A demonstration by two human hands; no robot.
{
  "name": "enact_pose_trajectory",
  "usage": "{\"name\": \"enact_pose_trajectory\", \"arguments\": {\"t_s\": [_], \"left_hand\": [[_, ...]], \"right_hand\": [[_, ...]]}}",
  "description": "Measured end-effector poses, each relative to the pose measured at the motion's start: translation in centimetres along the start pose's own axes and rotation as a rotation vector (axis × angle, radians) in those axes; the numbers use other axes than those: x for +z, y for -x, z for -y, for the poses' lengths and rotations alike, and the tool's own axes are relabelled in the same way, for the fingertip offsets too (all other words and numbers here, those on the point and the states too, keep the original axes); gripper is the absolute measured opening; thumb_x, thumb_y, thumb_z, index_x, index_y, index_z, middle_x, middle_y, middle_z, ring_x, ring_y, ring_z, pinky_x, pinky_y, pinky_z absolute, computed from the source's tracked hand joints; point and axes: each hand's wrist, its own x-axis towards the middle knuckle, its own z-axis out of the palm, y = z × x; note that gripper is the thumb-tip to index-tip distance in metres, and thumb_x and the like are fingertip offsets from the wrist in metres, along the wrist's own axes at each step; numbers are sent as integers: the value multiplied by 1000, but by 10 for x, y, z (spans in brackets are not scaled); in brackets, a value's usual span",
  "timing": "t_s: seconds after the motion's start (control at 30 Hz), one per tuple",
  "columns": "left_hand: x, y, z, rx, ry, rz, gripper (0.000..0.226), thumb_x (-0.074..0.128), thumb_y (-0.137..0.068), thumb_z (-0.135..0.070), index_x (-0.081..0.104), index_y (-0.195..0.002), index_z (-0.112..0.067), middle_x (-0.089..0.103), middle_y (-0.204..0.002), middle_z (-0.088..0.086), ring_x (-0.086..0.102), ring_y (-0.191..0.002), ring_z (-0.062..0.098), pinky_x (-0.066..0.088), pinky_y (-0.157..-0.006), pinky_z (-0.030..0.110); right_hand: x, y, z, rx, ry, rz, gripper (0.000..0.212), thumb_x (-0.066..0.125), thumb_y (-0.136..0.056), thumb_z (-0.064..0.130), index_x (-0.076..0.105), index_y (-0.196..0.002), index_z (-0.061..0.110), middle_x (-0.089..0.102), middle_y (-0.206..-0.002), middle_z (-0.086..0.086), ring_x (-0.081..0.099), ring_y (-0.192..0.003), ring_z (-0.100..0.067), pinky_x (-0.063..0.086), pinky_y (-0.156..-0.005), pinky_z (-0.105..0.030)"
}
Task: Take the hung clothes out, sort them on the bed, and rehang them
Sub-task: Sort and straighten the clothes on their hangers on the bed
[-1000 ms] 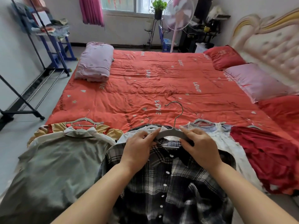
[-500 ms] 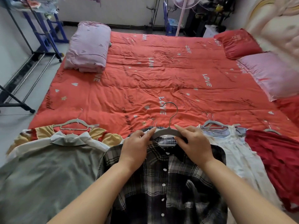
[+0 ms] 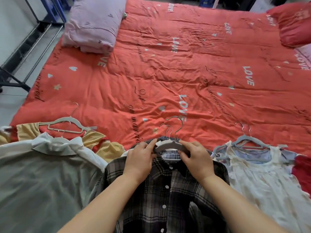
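Note:
A dark plaid shirt [image 3: 168, 195] lies buttoned at the near edge of the red bed [image 3: 168, 73]. Its grey hanger [image 3: 168, 144] sits at the collar, hook pointing up the bed. My left hand [image 3: 140, 161] pinches the hanger's left shoulder, and my right hand [image 3: 196, 158] pinches its right shoulder. Left of it lies a grey-green shirt with a white collar [image 3: 45, 179] over a yellow and red garment [image 3: 94, 140]. A white lacy top [image 3: 262, 179] on a blue-grey hanger lies to the right, with a red garment [image 3: 303, 172] beyond it.
A folded lilac quilt [image 3: 94, 24] lies at the bed's far left. A red pillow [image 3: 296, 24] sits at the far right. A black metal clothes rack base [image 3: 25, 47] stands on the floor to the left of the bed.
My head has tipped down and moved closer, so the window, fan and headboard have left the view. Both hands keep their hold on the plaid shirt's hanger at the collar.

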Motion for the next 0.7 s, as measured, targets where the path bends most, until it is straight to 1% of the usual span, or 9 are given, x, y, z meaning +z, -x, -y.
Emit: {"name": "enact_pose_trajectory", "arguments": {"t_s": [0.1, 0.2, 0.27, 0.33, 0.4, 0.43, 0.5, 0.6, 0.7], "left_hand": [[31, -23, 9, -66, -48, 66, 52, 44, -95, -18, 31, -145, -27, 52, -120, 1, 46, -113, 24, 33, -90, 34], [57, -32, 18, -117, -68, 109, 57, 44, -91, -10, 32, -144, -25, 49, -125, -1, 43, -118, 21, 30, -91, 32], [71, -32, 25, -142, -53, 120, 58, 44, -90, -8, 33, -144, -25, 45, -131, -2, 38, -123, 19, 28, -95, 31], [79, -31, 32, -169, -44, 147, 57, 43, -91, -9, 31, -144, -26, 40, -136, -4, 33, -128, 17, 26, -99, 30], [84, -27, 39, -189, -44, 156, 55, 44, -92, -10, 33, -143, -24, 40, -137, -3, 33, -129, 17, 25, -100, 30], [85, -25, 41, -201, -45, 163, 53, 45, -92, -10, 35, -142, -22, 40, -137, -2, 33, -128, 18, 25, -101, 31], [84, -19, 45, -220, -69, 193, 50, 44, -93, -13, 36, -141, -22, 39, -139, -3, 32, -129, 18, 25, -102, 32], [77, -14, 47, -224, -87, 204, 48, 43, -94, -16, 35, -141, -24, 36, -140, -5, 31, -129, 16, 25, -102, 31], [63, -7, 47, -237, -76, 184, 48, 44, -93, -15, 37, -140, -24, 40, -137, -4, 33, -128, 18, 25, -102, 32]], "right_hand": [[29, -23, -27, 63, 33, 74, 34, 61, -87, 24, 61, -122, 24, 60, -104, -1, 53, -106, -20, 43, -75, -32], [61, -40, -50, 114, 55, 153, 34, 59, -87, 24, 61, -121, 23, 59, -104, -3, 52, -108, -22, 45, -79, -35], [81, -50, -61, 144, 70, 162, 36, 59, -87, 23, 59, -124, 19, 58, -109, -6, 50, -111, -25, 43, -86, -37], [98, -56, -69, 195, 87, 160, 40, 58, -88, 20, 56, -127, 14, 56, -117, -10, 47, -115, -29, 38, -95, -38], [110, -56, -73, 224, 100, 184, 40, 58, -88, 17, 56, -127, 11, 55, -120, -13, 45, -117, -31, 35, -99, -40], [113, -53, -73, 210, 105, 205, 39, 59, -87, 15, 57, -126, 10, 56, -119, -14, 46, -116, -32, 35, -99, -41], [117, -43, -70, 140, 113, 220, 39, 65, -81, 10, 61, -119, 7, 59, -112, -15, 50, -111, -36, 40, -97, -45], [118, -26, -60, 23, 118, 197, 34, 75, -69, 4, 68, -103, 5, 64, -94, -13, 60, -92, -38, 49, -82, -46], [115, -15, -39, -53, 90, 207, 32, 77, -67, 5, 69, -98, 9, 65, -92, -9, 61, -85, -33, 52, -74, -44]]}}
